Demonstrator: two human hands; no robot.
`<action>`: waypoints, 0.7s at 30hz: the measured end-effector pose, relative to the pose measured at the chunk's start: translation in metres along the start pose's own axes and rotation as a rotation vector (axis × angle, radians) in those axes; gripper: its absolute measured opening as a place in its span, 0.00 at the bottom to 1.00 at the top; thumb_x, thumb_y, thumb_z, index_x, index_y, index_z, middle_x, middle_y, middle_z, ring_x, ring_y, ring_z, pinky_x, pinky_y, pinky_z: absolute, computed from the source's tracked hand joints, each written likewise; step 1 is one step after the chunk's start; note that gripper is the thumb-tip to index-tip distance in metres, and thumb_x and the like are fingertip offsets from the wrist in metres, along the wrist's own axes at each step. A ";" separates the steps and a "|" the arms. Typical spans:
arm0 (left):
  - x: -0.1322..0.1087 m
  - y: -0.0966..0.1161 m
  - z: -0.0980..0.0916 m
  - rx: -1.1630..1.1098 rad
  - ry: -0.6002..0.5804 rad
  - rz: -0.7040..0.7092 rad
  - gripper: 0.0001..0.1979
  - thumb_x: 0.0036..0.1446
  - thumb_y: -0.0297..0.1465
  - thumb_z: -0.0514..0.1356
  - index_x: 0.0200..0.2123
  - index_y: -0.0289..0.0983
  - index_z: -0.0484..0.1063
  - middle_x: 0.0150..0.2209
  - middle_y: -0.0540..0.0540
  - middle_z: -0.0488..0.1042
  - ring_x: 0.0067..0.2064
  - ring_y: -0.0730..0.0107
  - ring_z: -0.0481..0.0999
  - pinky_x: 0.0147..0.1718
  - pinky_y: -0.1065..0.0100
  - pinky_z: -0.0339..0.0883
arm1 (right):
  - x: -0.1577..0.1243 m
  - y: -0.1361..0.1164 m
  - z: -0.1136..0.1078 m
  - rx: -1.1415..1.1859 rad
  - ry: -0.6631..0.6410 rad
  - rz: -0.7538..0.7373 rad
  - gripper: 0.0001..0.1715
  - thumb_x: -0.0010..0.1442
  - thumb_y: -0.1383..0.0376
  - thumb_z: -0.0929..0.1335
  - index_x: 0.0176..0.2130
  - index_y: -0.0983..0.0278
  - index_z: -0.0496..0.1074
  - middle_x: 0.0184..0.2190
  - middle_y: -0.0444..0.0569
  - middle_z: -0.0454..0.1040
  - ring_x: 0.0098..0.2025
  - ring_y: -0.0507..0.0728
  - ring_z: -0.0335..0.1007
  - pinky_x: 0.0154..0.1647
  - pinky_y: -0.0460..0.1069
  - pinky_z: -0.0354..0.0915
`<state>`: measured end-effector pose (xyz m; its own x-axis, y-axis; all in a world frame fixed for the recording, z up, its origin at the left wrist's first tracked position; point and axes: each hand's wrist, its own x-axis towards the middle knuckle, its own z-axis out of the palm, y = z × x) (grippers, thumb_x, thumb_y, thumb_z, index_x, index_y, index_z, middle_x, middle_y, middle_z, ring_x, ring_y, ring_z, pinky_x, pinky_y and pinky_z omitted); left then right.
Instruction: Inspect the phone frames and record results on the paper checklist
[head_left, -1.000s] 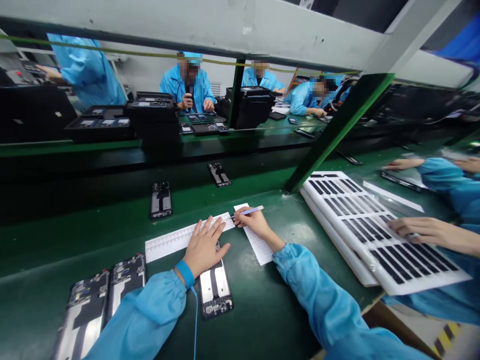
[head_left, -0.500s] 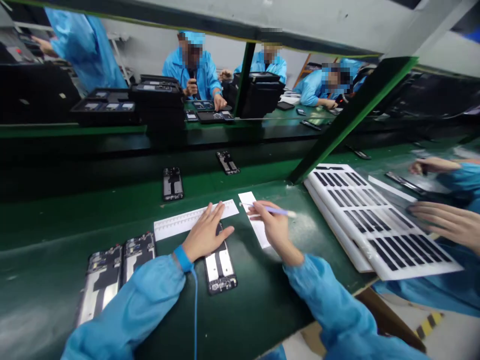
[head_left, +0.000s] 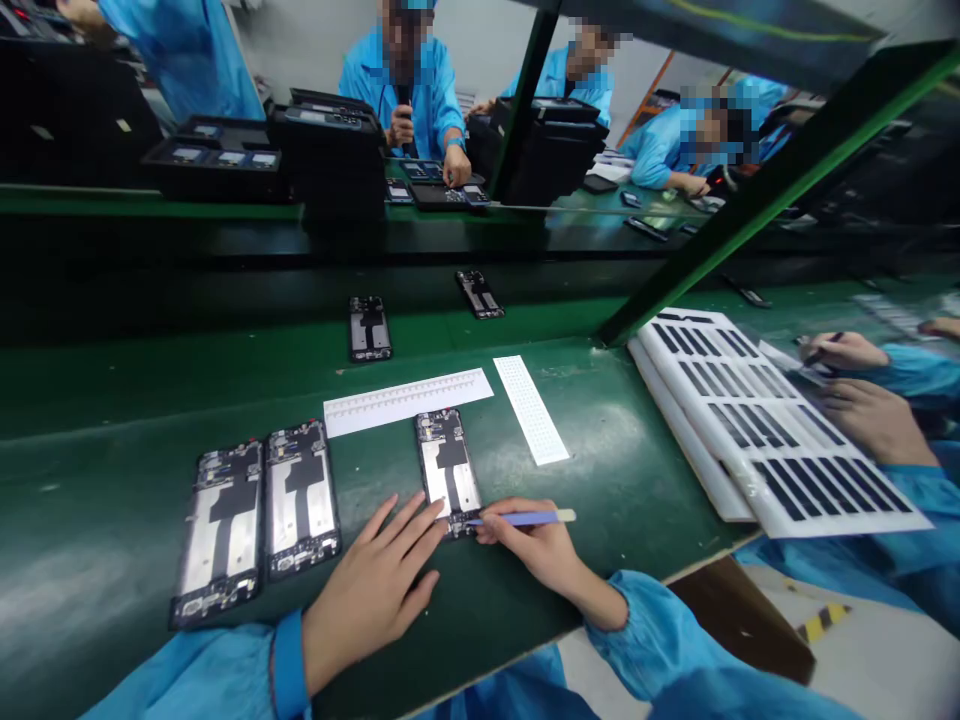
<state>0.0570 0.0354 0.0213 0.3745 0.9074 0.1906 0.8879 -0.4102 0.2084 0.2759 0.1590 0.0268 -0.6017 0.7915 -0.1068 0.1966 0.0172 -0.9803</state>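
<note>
An opened phone (head_left: 459, 472) lies in front of me, its metal plate and dark inner parts facing up. My right hand (head_left: 529, 545) is closed around slim purple tweezers (head_left: 525, 518) with a pale end. Their tip is at the phone's lower end; whether it holds a small part I cannot make out. My left hand (head_left: 386, 570) lies with fingers spread, fingertips at the phone's lower left edge. Above the phone is a white strip sheet (head_left: 409, 398) with rows of small marks. To its right lies a second white sheet (head_left: 531, 410) with a grid of small pieces.
Two opened phones (head_left: 221, 535) lie side by side on the left. Two more (head_left: 370, 330) rest further back. White sheets with black strips (head_left: 757, 410) are stacked at right, below a slanting green post (head_left: 750, 200). A co-worker's hands (head_left: 874, 420) are beside them.
My right hand has brought the tweezers from the grid sheet down to the phone's lower end. My left hand has left the strip sheet and moved down beside the phone. The view has shifted.
</note>
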 end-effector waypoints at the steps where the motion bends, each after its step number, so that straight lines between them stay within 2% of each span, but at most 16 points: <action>1: 0.001 -0.001 -0.001 -0.003 -0.001 -0.002 0.25 0.68 0.33 0.51 0.66 0.38 0.57 0.68 0.48 0.54 0.69 0.54 0.51 0.65 0.49 0.54 | -0.001 0.000 0.001 0.004 -0.004 0.004 0.12 0.62 0.54 0.72 0.35 0.59 0.81 0.27 0.49 0.81 0.29 0.62 0.80 0.33 0.54 0.77; 3: -0.001 -0.003 -0.003 -0.002 -0.013 -0.004 0.24 0.68 0.33 0.51 0.66 0.39 0.58 0.69 0.49 0.53 0.69 0.54 0.51 0.66 0.48 0.54 | -0.002 0.000 0.002 0.035 0.005 0.016 0.13 0.61 0.54 0.73 0.35 0.60 0.81 0.26 0.49 0.80 0.28 0.62 0.79 0.33 0.54 0.78; 5: -0.004 -0.004 -0.004 -0.010 -0.017 -0.010 0.25 0.68 0.33 0.50 0.66 0.39 0.57 0.69 0.49 0.53 0.69 0.55 0.51 0.66 0.49 0.53 | -0.001 0.001 0.000 0.104 0.079 0.023 0.14 0.60 0.53 0.74 0.34 0.61 0.80 0.26 0.50 0.80 0.28 0.62 0.79 0.33 0.54 0.78; 8: -0.002 0.003 -0.004 -0.033 0.015 -0.067 0.26 0.68 0.35 0.52 0.67 0.41 0.56 0.70 0.48 0.49 0.70 0.53 0.49 0.65 0.49 0.55 | 0.009 0.001 -0.015 0.248 0.343 -0.031 0.15 0.56 0.53 0.76 0.34 0.62 0.79 0.28 0.51 0.81 0.28 0.61 0.79 0.33 0.54 0.78; 11: 0.022 0.022 0.002 -0.011 0.107 -0.174 0.31 0.65 0.43 0.57 0.68 0.45 0.55 0.71 0.42 0.43 0.70 0.43 0.45 0.61 0.41 0.57 | 0.035 -0.002 -0.042 0.291 0.535 -0.102 0.18 0.52 0.53 0.78 0.35 0.64 0.79 0.28 0.51 0.80 0.27 0.61 0.79 0.33 0.54 0.78; 14: 0.062 0.041 0.012 0.081 0.145 -0.281 0.34 0.60 0.50 0.60 0.66 0.48 0.58 0.71 0.39 0.42 0.69 0.33 0.45 0.55 0.30 0.58 | 0.070 -0.002 -0.068 0.268 0.576 -0.111 0.22 0.48 0.52 0.80 0.34 0.66 0.78 0.28 0.53 0.80 0.28 0.62 0.79 0.34 0.55 0.78; 17: 0.091 0.048 0.020 0.179 0.128 -0.385 0.22 0.61 0.42 0.61 0.58 0.47 0.69 0.68 0.39 0.53 0.64 0.36 0.57 0.50 0.31 0.62 | 0.096 0.004 -0.082 0.278 0.546 -0.066 0.26 0.43 0.49 0.80 0.32 0.66 0.78 0.27 0.54 0.80 0.29 0.64 0.80 0.35 0.56 0.79; 19: 0.091 0.050 0.025 0.209 0.145 -0.375 0.14 0.59 0.37 0.62 0.49 0.47 0.75 0.64 0.41 0.61 0.58 0.43 0.65 0.48 0.35 0.66 | 0.104 0.010 -0.086 0.280 0.513 -0.044 0.28 0.42 0.47 0.80 0.33 0.67 0.77 0.28 0.55 0.80 0.30 0.64 0.80 0.36 0.56 0.79; 21: 0.077 0.055 0.030 0.210 0.193 -0.295 0.07 0.55 0.37 0.64 0.38 0.47 0.77 0.60 0.45 0.67 0.53 0.47 0.68 0.44 0.39 0.69 | 0.106 0.017 -0.086 0.281 0.492 -0.035 0.29 0.42 0.46 0.80 0.33 0.66 0.78 0.29 0.56 0.81 0.32 0.65 0.80 0.38 0.56 0.79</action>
<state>0.1432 0.0854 0.0183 0.0561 0.9414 0.3326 0.9925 -0.0889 0.0843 0.2824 0.2957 0.0135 -0.1589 0.9861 -0.0490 -0.0710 -0.0609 -0.9956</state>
